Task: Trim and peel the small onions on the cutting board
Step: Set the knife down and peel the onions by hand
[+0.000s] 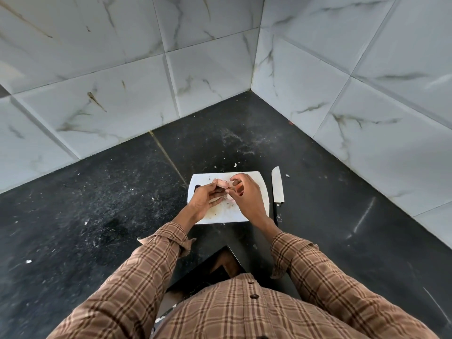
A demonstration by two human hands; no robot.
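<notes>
A small pinkish onion point(222, 183) is held above the white cutting board point(254, 182). My left hand point(205, 200) grips it from the left. My right hand point(244, 194) pinches at its skin from the right, fingertips touching the onion. Another pale onion piece point(231, 198) lies on the board under my hands, mostly hidden. Small dark bits of peel dot the board.
A knife point(277, 189) lies on the black counter point(97, 204) just right of the board, blade pointing away from me. Scraps of peel point(235, 165) lie beyond the board. Tiled walls meet in a corner behind. The counter edge is close to my body.
</notes>
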